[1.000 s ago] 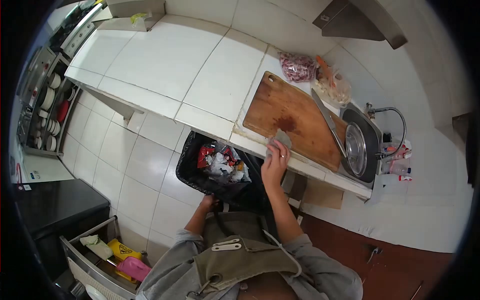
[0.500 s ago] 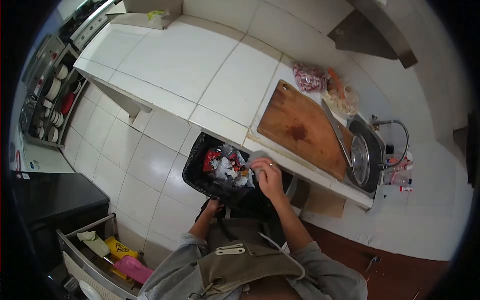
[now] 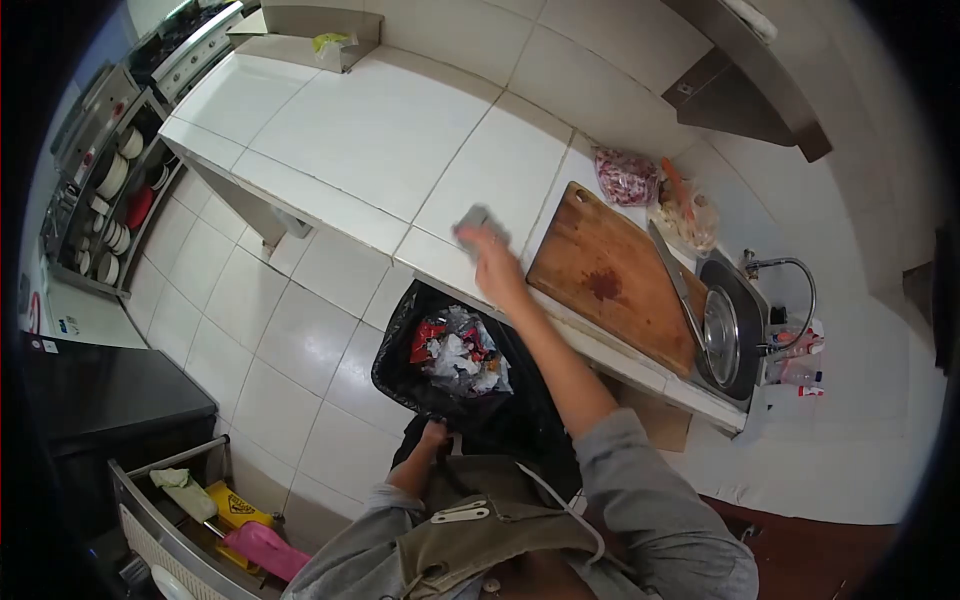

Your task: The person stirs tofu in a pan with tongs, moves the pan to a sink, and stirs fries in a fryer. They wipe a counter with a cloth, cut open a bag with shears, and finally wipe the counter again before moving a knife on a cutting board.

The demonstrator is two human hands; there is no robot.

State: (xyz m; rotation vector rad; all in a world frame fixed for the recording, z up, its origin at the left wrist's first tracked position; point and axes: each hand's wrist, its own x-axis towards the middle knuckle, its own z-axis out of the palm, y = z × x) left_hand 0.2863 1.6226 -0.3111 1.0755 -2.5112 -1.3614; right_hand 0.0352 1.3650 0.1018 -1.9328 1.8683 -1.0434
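My right hand is over the front part of the white tiled counter, closed on a small grey cloth that motion blurs. Just below the counter edge stands a bin lined with a black bin bag. Crumpled wrappers and paper fill it, some of them red. My left hand is closed at the bin's near rim, apparently on the bag; its fingers are partly hidden. To the right of my right hand lies a wooden cutting board with a wet reddish stain.
A large knife lies along the board's right edge, beside a sink holding a metal bowl. Bagged food sits behind the board. A dish rack stands far left; a cart with a pink item stands lower left.
My right hand has moved from above the bin's right side up and left onto the counter, carrying the grey cloth. My left hand stays at the bin's rim.
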